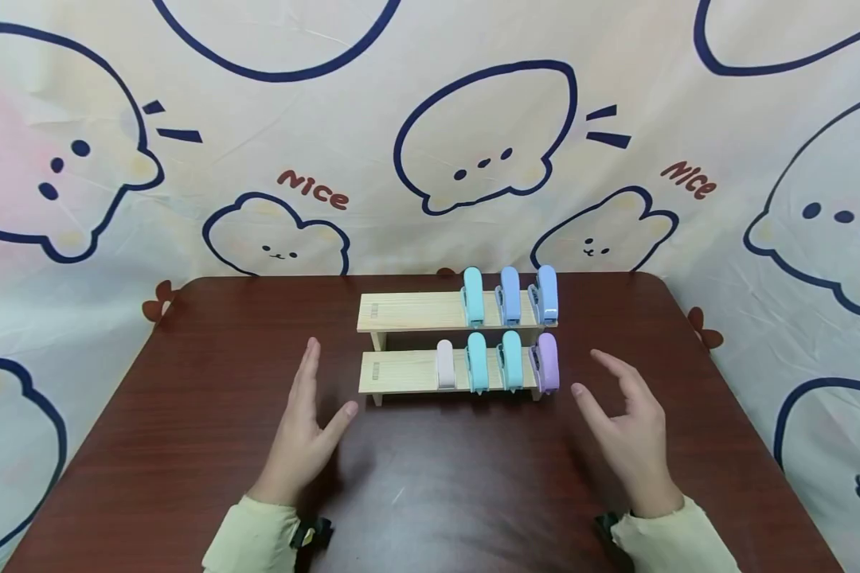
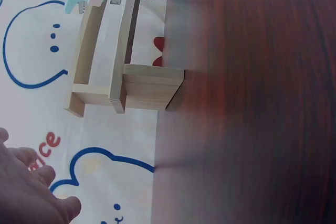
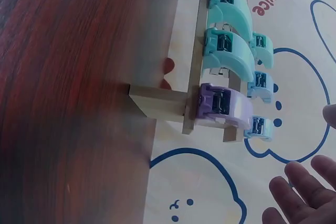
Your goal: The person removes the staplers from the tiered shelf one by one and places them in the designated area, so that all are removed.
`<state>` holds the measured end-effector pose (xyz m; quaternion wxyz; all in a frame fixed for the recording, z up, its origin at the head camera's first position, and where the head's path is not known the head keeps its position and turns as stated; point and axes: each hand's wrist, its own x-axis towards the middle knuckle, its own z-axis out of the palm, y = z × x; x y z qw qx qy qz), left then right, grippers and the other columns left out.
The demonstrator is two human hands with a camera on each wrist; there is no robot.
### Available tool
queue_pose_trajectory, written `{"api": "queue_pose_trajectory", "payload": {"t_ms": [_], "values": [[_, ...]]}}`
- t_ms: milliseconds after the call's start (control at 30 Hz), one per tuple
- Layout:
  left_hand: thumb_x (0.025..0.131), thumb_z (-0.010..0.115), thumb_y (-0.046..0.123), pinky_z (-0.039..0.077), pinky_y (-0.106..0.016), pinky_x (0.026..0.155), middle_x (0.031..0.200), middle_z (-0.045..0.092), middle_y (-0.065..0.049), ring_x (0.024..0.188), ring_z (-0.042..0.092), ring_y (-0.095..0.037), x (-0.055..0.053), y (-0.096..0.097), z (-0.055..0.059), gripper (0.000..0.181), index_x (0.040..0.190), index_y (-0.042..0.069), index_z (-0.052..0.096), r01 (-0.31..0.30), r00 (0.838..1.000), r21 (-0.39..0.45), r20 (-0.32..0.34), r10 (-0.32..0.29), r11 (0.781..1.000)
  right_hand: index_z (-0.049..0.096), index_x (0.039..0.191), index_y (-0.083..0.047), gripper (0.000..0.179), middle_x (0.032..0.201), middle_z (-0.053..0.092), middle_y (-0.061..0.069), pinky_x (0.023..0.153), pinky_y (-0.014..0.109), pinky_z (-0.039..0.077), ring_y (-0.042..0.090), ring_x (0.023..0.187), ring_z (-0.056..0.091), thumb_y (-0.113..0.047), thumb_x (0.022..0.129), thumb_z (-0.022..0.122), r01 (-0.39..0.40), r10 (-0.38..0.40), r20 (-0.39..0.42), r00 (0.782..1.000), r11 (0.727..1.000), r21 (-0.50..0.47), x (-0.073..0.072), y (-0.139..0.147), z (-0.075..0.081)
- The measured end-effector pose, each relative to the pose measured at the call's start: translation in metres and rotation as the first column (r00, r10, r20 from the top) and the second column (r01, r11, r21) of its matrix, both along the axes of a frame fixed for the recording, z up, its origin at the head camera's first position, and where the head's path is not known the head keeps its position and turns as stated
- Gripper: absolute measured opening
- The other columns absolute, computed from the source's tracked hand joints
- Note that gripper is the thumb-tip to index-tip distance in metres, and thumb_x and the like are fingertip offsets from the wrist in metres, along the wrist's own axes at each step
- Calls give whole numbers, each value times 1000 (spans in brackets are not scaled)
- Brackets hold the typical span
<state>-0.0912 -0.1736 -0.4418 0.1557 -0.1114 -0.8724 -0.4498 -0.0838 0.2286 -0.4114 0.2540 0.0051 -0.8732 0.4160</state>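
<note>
Seven pastel stapler-like tools (image 1: pixel 511 360) stand on a two-tier wooden rack (image 1: pixel 407 370) atop the counter (image 1: pixel 165 438); the left hand (image 1: pixel 304 434) and right hand (image 1: pixel 634 438) hover either side, fingers loosely extended, thumbs spread apart.

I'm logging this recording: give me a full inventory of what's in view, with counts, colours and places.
Back shelf: 1, pale wood, towards the table's far edge
Front shelf: 1, pale wood, nearer the person
Back clips: 3, one turquoise and two blue, left to right, at the back shelf's right end
Front clips: 4, white, two turquoise, purple, left to right, on the front shelf
Table: 1, dark reddish brown, beneath the shelves
Backdrop: cream with blue cartoon outlines, behind and beside the table
Left hand: 1, bare, left of the shelves
Right hand: 1, bare, right of the shelves
Sleeves: 2, pale green, bottom of the head view
</note>
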Motion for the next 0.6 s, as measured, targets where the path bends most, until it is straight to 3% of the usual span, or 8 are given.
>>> {"api": "queue_pose_trajectory", "payload": {"t_ms": [133, 233, 600], "values": [[93, 72, 18, 15, -28, 119, 168, 9, 0, 152, 13, -26, -4, 2, -5, 95, 163, 22, 9, 1, 1000, 27, 1, -1, 1000, 64, 133, -11, 48, 136, 62, 7, 106, 61, 40, 26, 128, 53, -10, 87, 78, 1, 0, 19, 1000, 999, -39, -5, -2, -4], [93, 72, 18, 15, -23, 117, 168, 11, 0, 152, 14, -26, -7, 3, -10, 93, 163, 19, 11, 6, 1000, 43, 3, -6, 999, 64, 133, -12, 46, 135, 62, 5, 107, 59, 39, 23, 128, 53, -11, 88, 77, 4, -2, 28, 1000, 998, -65, -9, -3, -6], [93, 73, 19, 22, -54, 117, 167, 15, -2, 151, 16, -26, -19, 8, -21, 91, 163, 21, 15, 7, 997, 122, 70, -16, 992, 64, 132, -13, 43, 131, 65, 2, 108, 53, 39, 17, 124, 54, -18, 91, 76, -6, 11, 34, 999, 991, -131, -23, -5, -8]]}}
